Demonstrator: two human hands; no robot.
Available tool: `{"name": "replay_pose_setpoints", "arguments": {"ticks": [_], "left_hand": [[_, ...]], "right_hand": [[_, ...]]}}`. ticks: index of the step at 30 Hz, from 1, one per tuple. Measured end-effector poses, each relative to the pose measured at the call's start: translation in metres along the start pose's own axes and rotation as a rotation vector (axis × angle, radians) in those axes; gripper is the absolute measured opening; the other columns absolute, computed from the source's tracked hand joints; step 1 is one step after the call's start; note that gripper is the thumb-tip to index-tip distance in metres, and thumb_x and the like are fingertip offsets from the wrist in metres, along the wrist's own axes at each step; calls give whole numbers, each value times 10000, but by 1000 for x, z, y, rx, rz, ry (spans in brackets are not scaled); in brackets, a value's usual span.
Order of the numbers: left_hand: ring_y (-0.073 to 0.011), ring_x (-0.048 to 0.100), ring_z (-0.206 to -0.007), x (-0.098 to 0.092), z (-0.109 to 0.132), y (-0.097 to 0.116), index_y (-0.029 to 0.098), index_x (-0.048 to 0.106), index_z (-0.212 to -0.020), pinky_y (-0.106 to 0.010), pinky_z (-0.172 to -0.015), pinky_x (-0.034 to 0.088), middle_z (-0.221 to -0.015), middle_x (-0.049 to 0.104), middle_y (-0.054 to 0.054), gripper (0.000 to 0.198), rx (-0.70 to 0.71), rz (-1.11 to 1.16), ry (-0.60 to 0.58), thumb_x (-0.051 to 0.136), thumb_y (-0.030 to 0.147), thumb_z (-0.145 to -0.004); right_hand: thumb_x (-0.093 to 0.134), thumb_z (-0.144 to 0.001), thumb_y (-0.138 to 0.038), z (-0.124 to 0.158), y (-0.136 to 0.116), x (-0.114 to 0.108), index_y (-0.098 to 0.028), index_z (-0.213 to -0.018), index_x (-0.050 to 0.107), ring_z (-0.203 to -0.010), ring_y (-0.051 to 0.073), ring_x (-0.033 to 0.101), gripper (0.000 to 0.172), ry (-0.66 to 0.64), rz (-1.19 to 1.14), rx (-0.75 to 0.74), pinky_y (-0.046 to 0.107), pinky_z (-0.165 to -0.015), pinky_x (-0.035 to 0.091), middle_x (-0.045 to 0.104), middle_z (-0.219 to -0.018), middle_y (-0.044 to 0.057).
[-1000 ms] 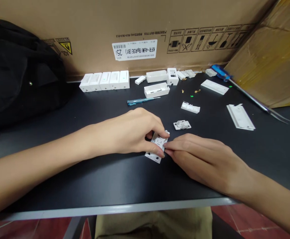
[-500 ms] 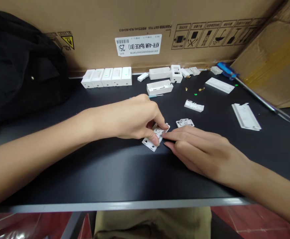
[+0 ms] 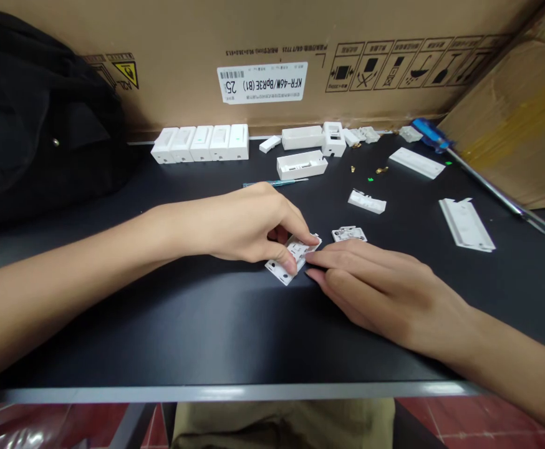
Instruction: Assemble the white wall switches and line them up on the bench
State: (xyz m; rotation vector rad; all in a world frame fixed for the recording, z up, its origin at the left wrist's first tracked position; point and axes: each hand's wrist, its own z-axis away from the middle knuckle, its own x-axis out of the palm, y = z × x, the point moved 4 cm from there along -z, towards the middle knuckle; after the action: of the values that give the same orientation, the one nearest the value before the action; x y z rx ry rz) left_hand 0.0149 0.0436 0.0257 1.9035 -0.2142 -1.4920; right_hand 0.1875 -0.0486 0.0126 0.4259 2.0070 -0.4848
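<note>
**Loose parts on a black counter (image 3: 207, 337)**

A black backpack (image 3: 33, 106) slumps at the left end, against a cardboard carton (image 3: 174, 62). Five white switch housings (image 3: 200, 143) line the back edge. A blue-handled screwdriver (image 3: 429, 133) lies toward the right corner, near brass screws (image 3: 381, 169). A slim voltage-tester screwdriver (image 3: 272, 183) lies mid-counter.

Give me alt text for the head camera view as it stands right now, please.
The left hand pinches a small white plastic part above a black bench, with the fingertips of the right hand at its edge. Beyond lie scattered white parts, a row of five white plastic housings and a cardboard carton.
</note>
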Motion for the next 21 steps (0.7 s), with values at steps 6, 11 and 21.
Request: {"name": "replay_pose_setpoints", "arguments": {"ticks": [6, 11, 21], "left_hand": [[-206, 792, -986, 1, 2, -3, 309, 824, -1180, -275, -857, 599, -1170, 818, 0, 336, 28, 27, -17, 877, 258, -852], [-182, 775, -960, 0, 2, -2, 296, 807, -1214, -256, -832, 570, -1186, 811, -1, 334, 29, 1, -39, 854, 297, -883], [-190, 765, -969, 0, 0, -3, 297, 809, -1204, -262, -833, 579, -1172, 808, -11, 340, 12, 41, -53, 860, 276, -868]], "right_hand": [[570, -1034, -76, 4, 1, 3, -164, -838, 644, -937, 192, 719, 228, -18, 55, -14, 321, -802, 561, 762, -1076, 90], [542, -1057, -97, 9, 5, 10, -167, -880, 659, -978, 186, 702, 223, -53, 64, -1, 323, -834, 551, 746, -1122, 84], [616, -997, -50, 6, 1, 5, -159, -832, 641, -942, 210, 711, 199, 16, 62, -63, 357, -915, 591, 735, -1001, 103]]}}
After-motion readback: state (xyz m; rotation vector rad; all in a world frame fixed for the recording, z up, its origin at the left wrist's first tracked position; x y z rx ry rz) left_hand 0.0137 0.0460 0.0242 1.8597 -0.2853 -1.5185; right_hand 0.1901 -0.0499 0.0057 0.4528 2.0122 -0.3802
